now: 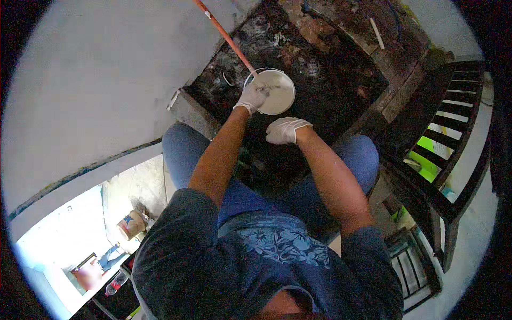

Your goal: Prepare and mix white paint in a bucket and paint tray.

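My left hand (252,98), in a white glove, is over the left rim of a round white bucket (293,88). Its fingers are curled in where the lower end of a long orange pole (226,37) meets the bucket; exactly what they grip is hidden. Pale, off-white contents (278,98) show inside the bucket, with a few dark marks on top. Just below the bucket, apart from it, my right hand (286,131) wears a similar glove. Its fingers are bent under and closed, so anything within them stays out of sight.
Dark, stained ground (330,85) surrounds the bucket, with a pale wall (117,64) on the left. A dark slatted bench (450,138) stands at the right. A pale stick (377,33) lies at the far right. Lower left are a tan bucket (132,225) and a plastic bottle (116,284).
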{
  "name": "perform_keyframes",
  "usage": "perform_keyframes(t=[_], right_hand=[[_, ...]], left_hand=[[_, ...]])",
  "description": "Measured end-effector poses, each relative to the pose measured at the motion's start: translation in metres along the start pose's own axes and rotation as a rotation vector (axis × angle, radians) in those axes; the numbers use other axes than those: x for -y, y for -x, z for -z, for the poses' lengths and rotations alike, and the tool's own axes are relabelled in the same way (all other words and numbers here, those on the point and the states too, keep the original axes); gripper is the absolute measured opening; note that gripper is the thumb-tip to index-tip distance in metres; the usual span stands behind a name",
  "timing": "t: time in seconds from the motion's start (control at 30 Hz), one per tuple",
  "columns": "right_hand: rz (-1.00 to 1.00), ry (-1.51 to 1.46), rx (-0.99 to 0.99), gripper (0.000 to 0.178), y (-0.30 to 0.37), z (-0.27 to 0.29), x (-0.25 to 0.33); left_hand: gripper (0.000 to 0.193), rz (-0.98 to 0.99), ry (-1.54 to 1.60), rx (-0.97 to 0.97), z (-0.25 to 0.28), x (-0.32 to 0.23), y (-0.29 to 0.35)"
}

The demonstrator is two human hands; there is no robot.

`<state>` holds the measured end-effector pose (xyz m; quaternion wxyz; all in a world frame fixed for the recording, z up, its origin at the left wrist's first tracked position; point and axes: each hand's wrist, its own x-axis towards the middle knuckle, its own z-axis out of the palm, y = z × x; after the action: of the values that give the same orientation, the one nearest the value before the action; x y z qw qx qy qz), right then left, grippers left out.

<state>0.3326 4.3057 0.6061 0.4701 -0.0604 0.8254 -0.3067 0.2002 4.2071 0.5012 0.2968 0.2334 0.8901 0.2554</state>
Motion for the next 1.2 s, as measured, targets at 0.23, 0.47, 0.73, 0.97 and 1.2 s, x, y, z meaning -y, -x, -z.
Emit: perform_keyframes(t=[0.23,0.47,0.73,0.97,1.2], right_hand=[[0.008,0.016,-0.029,0.041,0.000,-0.004,-0.008],[0.011,0.016,-0.055,0.041,-0.001,-0.006,-0.006],[0.044,0.002,-0.031,0.041,-0.007,-0.012,-0.012],[0.075,0.006,-0.123,0.041,-0.004,-0.004,0.004],[0.065,-0.009,-0.088,0.041,-0.009,-0.008,-0.007]], left_hand=[[0.028,0.080,-0.278,0.143,0.015,-0.014,0.001],[0.040,-0.187,0.133,0.098,0.006,-0.011,-0.015],[0.033,-0.024,-0.346,0.310,-0.006,-0.010,-0.005],[0.033,-0.060,-0.124,0.009,0.009,0.051,-0.040],[0.032,-0.019,0.223,0.172,-0.005,0.003,-0.005]])
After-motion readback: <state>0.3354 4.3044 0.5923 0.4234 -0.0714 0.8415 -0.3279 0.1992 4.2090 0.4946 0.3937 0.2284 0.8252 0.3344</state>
